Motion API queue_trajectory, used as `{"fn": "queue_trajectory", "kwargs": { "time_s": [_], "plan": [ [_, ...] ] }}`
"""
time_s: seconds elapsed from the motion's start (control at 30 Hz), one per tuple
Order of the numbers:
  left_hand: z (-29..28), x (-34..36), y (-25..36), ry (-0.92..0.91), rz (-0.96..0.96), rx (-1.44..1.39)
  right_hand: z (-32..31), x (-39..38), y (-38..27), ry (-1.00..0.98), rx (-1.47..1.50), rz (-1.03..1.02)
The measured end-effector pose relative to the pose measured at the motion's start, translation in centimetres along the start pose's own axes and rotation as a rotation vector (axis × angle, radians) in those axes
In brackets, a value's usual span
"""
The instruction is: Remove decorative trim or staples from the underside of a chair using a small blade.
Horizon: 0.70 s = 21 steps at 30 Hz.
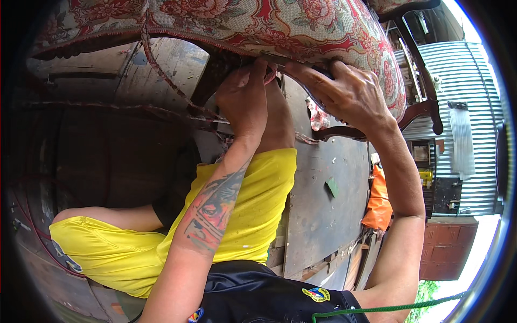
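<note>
A floral upholstered seat (280, 24) in red, cream and green spans the top of the head view, with its fabric edge along the dark carved wood frame. My left hand (245, 99) is closed at that lower edge, pinching a reddish strip of trim (271, 74). To its right, my right hand (353, 91) is wrapped round a dark-handled metal tool (316, 92), its tip against the edge of the fabric near my left fingers. The fingers and fabric hide the tool's working end, so its exact kind does not show.
A long strip of patterned trim (156, 64) hangs from the seat and trails past my legs. Curved dark chair legs (428, 110) stand at the right. A grey board (323, 215) lies below, with a green scrap (332, 187); an orange cloth (378, 202) is beside it.
</note>
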<state>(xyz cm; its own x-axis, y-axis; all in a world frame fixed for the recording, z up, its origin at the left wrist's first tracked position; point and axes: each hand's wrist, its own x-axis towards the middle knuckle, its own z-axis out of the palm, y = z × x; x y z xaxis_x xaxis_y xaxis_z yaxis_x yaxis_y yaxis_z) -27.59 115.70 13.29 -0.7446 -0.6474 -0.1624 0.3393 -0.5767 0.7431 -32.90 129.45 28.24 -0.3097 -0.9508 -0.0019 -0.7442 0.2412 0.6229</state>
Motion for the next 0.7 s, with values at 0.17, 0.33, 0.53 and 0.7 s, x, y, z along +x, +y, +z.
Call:
{"fn": "queue_trajectory", "kwargs": {
  "time_s": [0.17,0.33,0.53,0.7],
  "plan": [
    [0.0,-0.1,0.2,0.004,0.005,-0.015,-0.3,-0.1,0.0,-0.011,0.031,0.010],
    [0.1,-0.2,0.3,0.016,0.017,0.002,-0.3,0.1,-0.1,-0.018,0.014,0.032],
    [0.0,-0.1,0.0,0.017,0.022,0.002,-0.4,0.4,-0.4,-0.029,0.019,0.039],
    [0.0,0.0,0.6,0.019,0.017,0.003,-0.1,0.3,-1.4,-0.001,-0.023,0.046]
  ]
}}
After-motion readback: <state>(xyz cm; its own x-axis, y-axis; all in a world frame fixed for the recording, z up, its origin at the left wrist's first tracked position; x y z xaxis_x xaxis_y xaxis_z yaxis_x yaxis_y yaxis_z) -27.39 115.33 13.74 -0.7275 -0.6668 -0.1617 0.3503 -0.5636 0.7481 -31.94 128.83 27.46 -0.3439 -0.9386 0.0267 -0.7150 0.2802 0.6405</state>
